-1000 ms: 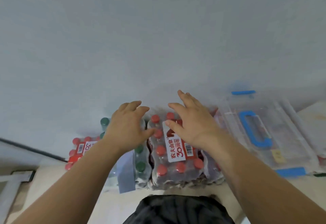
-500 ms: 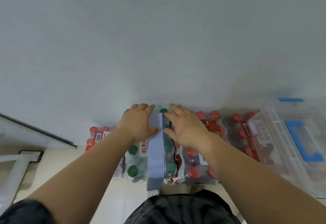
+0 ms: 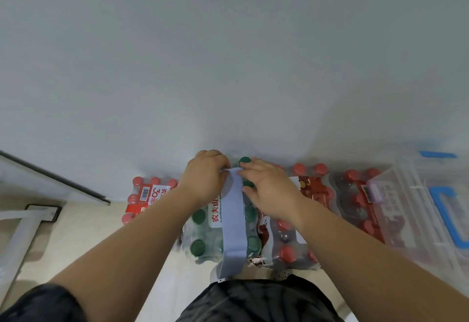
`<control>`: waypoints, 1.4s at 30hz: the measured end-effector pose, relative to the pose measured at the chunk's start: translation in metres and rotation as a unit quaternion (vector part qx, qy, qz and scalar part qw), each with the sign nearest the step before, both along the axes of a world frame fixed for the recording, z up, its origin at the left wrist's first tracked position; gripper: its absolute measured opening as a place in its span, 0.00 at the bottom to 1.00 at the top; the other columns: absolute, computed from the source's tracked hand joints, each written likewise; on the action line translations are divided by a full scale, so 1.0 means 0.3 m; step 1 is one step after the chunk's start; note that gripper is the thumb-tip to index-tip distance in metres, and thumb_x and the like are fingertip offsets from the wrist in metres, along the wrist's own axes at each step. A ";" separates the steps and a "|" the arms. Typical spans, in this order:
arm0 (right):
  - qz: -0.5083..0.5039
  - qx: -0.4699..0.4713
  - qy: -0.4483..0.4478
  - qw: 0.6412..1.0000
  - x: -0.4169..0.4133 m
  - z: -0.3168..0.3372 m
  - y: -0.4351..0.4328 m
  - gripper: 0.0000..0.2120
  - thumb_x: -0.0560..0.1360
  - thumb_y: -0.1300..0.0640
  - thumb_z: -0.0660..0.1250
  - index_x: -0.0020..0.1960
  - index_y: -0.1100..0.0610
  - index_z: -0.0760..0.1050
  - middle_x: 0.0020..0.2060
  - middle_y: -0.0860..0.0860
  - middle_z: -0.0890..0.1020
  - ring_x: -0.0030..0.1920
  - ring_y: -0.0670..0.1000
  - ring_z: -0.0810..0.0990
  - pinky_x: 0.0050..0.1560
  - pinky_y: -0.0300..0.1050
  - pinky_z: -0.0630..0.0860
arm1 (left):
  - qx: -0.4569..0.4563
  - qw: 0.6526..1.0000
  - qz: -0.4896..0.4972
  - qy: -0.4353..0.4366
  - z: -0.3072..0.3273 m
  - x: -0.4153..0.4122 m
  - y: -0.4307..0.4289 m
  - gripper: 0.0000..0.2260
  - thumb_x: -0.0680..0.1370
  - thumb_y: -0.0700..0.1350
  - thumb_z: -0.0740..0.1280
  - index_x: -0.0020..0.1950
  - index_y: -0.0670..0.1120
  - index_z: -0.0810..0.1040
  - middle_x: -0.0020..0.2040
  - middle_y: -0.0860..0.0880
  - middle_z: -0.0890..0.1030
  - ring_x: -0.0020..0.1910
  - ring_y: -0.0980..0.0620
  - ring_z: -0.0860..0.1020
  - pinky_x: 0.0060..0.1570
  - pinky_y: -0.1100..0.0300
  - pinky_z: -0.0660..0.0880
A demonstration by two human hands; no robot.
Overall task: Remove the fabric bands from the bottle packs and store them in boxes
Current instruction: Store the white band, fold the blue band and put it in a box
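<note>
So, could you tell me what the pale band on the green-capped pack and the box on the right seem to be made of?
The band looks like matte fabric, perhaps elastic: no shine, and it bends over the pack edge. The box looks like clear rigid plastic: red shows through.

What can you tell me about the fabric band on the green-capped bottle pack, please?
The band is a wide, flat strip, pale lavender-blue, and looks like soft fabric. It runs smoothly over the top of the green-capped pack, from the far edge to the near edge, then down the front. At its far end the left hand curls its fingers on it, and the right hand touches its edge with its fingertips.
</note>
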State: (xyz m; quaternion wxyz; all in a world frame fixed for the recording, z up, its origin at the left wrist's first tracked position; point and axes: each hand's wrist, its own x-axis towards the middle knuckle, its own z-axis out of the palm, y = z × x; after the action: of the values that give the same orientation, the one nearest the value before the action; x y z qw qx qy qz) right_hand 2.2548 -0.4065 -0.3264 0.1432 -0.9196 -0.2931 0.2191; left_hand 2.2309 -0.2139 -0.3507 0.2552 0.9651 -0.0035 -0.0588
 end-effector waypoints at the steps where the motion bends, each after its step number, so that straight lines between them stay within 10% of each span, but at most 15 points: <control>1: -0.016 0.032 -0.013 0.999 -0.008 0.007 -0.006 0.20 0.83 0.53 0.62 0.74 0.51 0.71 0.76 0.47 0.69 0.79 0.50 0.62 0.79 0.48 0.56 | -0.030 0.999 0.011 -0.005 0.015 -0.009 -0.004 0.07 0.79 0.43 0.64 0.53 0.47 0.82 0.52 0.49 0.82 0.53 0.46 0.77 0.54 0.52 0.75; 5: -0.135 0.181 -0.053 0.973 -0.051 0.052 -0.031 0.08 0.77 0.57 0.71 0.56 0.53 0.83 0.54 0.47 0.85 0.56 0.48 0.81 0.61 0.45 0.76 | -0.183 0.982 0.052 0.015 0.106 -0.077 -0.022 0.06 0.78 0.40 0.66 0.48 0.48 0.81 0.41 0.49 0.84 0.40 0.48 0.81 0.44 0.51 0.79; 18: -0.224 0.347 0.077 0.908 -0.273 0.253 -0.068 0.05 0.75 0.61 0.75 0.46 0.51 0.84 0.35 0.46 0.83 0.34 0.40 0.79 0.38 0.32 0.75 | -0.395 0.915 0.082 0.018 0.300 -0.343 -0.055 0.10 0.78 0.37 0.69 0.46 0.53 0.85 0.35 0.41 0.82 0.30 0.42 0.74 0.32 0.51 0.73; 22: -0.219 0.354 0.095 0.904 -0.305 0.263 -0.067 0.03 0.76 0.62 0.74 0.45 0.55 0.82 0.33 0.44 0.80 0.32 0.39 0.76 0.35 0.31 0.73 | -0.421 0.903 0.082 -0.002 0.309 -0.392 -0.071 0.07 0.77 0.39 0.71 0.47 0.51 0.85 0.37 0.37 0.82 0.38 0.31 0.77 0.40 0.38 0.77; 31: -0.171 0.397 0.154 0.888 -0.347 0.289 -0.111 0.06 0.78 0.63 0.71 0.44 0.53 0.79 0.29 0.54 0.80 0.31 0.48 0.73 0.36 0.41 0.71 | -0.483 0.862 0.148 -0.029 0.318 -0.462 -0.147 0.10 0.76 0.33 0.71 0.47 0.47 0.86 0.40 0.45 0.86 0.42 0.42 0.84 0.43 0.55 0.80; 37: -0.196 0.461 0.193 0.844 -0.368 0.275 -0.198 0.10 0.75 0.68 0.72 0.43 0.53 0.81 0.34 0.62 0.81 0.35 0.66 0.76 0.40 0.55 0.73 | -0.488 0.858 0.153 -0.051 0.338 -0.491 -0.251 0.13 0.75 0.32 0.71 0.46 0.51 0.87 0.41 0.36 0.84 0.43 0.27 0.78 0.44 0.32 0.76; 42: -0.196 0.475 0.236 0.825 -0.388 0.283 -0.334 0.08 0.76 0.67 0.72 0.43 0.56 0.82 0.34 0.59 0.83 0.32 0.59 0.75 0.33 0.47 0.75 | -0.474 0.865 0.158 -0.044 0.357 -0.508 -0.378 0.13 0.75 0.32 0.71 0.44 0.50 0.87 0.37 0.40 0.83 0.37 0.38 0.79 0.40 0.45 0.76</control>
State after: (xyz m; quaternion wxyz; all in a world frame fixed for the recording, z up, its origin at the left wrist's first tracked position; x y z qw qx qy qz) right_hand 2.1385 -0.5067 -0.2415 0.6673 -0.6959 -0.1321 0.2301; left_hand 2.0783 -0.3274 -0.2437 0.6871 0.7174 0.1100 0.0330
